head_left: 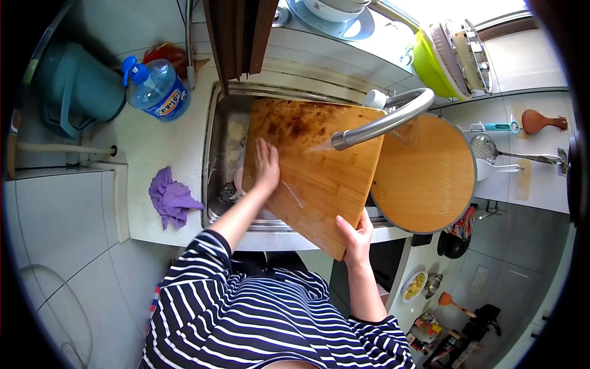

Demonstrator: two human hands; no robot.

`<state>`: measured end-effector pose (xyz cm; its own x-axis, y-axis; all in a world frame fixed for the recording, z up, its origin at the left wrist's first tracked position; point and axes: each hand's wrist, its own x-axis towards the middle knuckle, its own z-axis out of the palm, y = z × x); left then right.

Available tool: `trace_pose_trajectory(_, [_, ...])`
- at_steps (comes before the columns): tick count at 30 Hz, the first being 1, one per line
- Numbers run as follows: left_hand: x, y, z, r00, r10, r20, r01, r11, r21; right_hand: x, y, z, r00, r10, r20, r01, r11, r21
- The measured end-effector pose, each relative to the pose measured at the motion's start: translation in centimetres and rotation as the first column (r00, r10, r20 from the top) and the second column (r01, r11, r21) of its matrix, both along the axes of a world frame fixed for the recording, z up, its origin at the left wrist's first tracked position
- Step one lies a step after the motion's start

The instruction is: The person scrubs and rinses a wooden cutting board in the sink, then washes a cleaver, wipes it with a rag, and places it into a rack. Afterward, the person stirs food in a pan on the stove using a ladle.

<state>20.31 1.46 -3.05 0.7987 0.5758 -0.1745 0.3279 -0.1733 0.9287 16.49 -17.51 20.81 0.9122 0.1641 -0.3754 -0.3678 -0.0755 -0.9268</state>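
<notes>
A large rectangular wooden board [326, 166] lies tilted over the metal sink [215, 184], with dark stains along its far part. Water runs onto it from the curved faucet [384, 126]. My left hand [267, 165] rests on the board's left part, fingers extended and palm down. At the near right corner, my right hand [356, 237] grips the board's edge, thumb on top and the other fingers underneath. Part of a pale bowl and a dark scrubber [229, 192] show in the sink beneath the board's left side.
A round wooden board [424, 172] sits right of the sink. On the left counter are a purple cloth [173, 197] and a blue-topped bottle [161, 92]. A green basin [433, 64] stands at the back right; utensils [522, 154] hang on the right wall.
</notes>
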Motion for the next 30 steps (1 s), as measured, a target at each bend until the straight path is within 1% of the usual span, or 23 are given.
trace_pose_trajectory(3, [-1.3, -3.6, 4.6, 0.996, -0.024, 0.090, 0.025, 1.000, -0.013, -0.1, -0.1, 0.5, 0.999, 0.024, 0.029, -0.024, 1.000, -0.020])
trace_pose_trajectory(4, [-1.4, -4.3, 5.6, 0.994, -0.055, 0.099, 0.056, 0.998, -0.005, -0.1, -0.3, 0.7, 0.998, 0.033, 0.044, -0.032, 0.999, -0.028])
trace_pose_trajectory(5, [-1.4, -5.1, 7.4, 0.987, -0.069, 0.144, 0.070, 0.998, -0.004, -0.1, -0.6, 0.8, 0.998, 0.020, 0.053, -0.019, 0.999, -0.027])
trace_pose_trajectory(7, [-1.5, -5.1, 10.1, 0.958, -0.168, 0.232, 0.148, 0.984, 0.101, -0.2, -1.5, 0.9, 0.998, 0.001, 0.068, 0.001, 1.000, -0.020])
trace_pose_trajectory(8, [-1.4, -4.9, 10.0, 0.957, -0.169, 0.234, 0.143, 0.982, 0.125, -0.2, -1.9, 1.0, 0.996, -0.031, 0.085, 0.033, 0.999, -0.017])
trace_pose_trajectory(10, [-0.6, -3.8, 9.3, 0.954, -0.179, 0.240, 0.140, 0.975, 0.172, -0.1, -2.8, 1.4, 0.995, -0.035, 0.094, 0.037, 0.999, -0.021])
trace_pose_trajectory(11, [-0.3, -3.2, 7.0, 0.965, -0.114, 0.236, 0.065, 0.977, 0.205, 0.0, -3.2, 1.6, 0.994, -0.045, 0.103, 0.048, 0.999, -0.026])
trace_pose_trajectory(12, [-0.1, -2.3, 4.7, 0.987, -0.024, 0.161, 0.006, 0.993, 0.114, 0.0, -3.4, 1.7, 0.992, -0.061, 0.111, 0.062, 0.998, -0.009])
trace_pose_trajectory(13, [-0.1, -1.0, 2.6, 0.999, 0.043, -0.018, -0.041, 0.995, 0.086, 0.1, -3.6, 1.7, 0.990, -0.077, 0.117, 0.076, 0.997, 0.009])
trace_pose_trajectory(14, [-0.1, 0.0, -2.6, 0.986, 0.082, -0.142, -0.065, 0.990, 0.122, 0.1, -3.7, 1.8, 0.988, -0.093, 0.122, 0.091, 0.996, 0.026])
trace_pose_trajectory(17, [-1.0, 2.1, -5.2, 0.933, 0.104, -0.345, -0.138, 0.987, -0.076, 0.6, -3.5, 2.0, 0.975, -0.142, 0.170, 0.131, 0.989, 0.072])
trace_pose_trajectory(20, [0.2, 0.9, -8.8, 0.976, 0.173, -0.129, -0.190, 0.973, -0.129, 1.3, -3.0, 1.4, 0.967, -0.171, 0.191, 0.149, 0.981, 0.124])
trace_pose_trajectory(21, [0.5, 0.8, -7.3, 0.980, 0.163, -0.115, -0.178, 0.976, -0.130, 1.6, -2.7, 1.1, 0.964, -0.177, 0.198, 0.150, 0.978, 0.142])
trace_pose_trajectory(23, [1.4, 0.5, -1.6, 0.986, 0.144, -0.084, -0.154, 0.980, -0.129, 2.0, -2.2, 0.6, 0.962, -0.185, 0.201, 0.153, 0.974, 0.167])
trace_pose_trajectory(24, [1.8, 0.2, -0.7, 0.990, 0.119, -0.077, -0.125, 0.989, -0.077, 2.1, -2.1, 0.3, 0.962, -0.189, 0.198, 0.156, 0.973, 0.171])
trace_pose_trajectory(25, [2.1, -0.2, 1.6, 0.995, 0.084, -0.048, -0.088, 0.990, -0.110, 2.2, -2.1, -0.1, 0.962, -0.193, 0.194, 0.159, 0.971, 0.178])
trace_pose_trajectory(27, [2.6, -1.6, 3.2, 0.997, 0.064, 0.042, -0.059, 0.991, -0.120, 1.9, -1.9, -0.6, 0.962, -0.196, 0.191, 0.160, 0.969, 0.186])
trace_pose_trajectory(29, [2.2, -3.8, 5.3, 0.995, 0.011, 0.099, -0.010, 1.000, -0.011, 1.7, -1.9, -0.8, 0.962, -0.201, 0.184, 0.168, 0.969, 0.181])
trace_pose_trajectory(30, [1.7, -4.9, 6.1, 0.983, -0.027, 0.181, 0.013, 0.997, 0.075, 1.7, -1.9, -0.6, 0.964, -0.200, 0.172, 0.169, 0.969, 0.179])
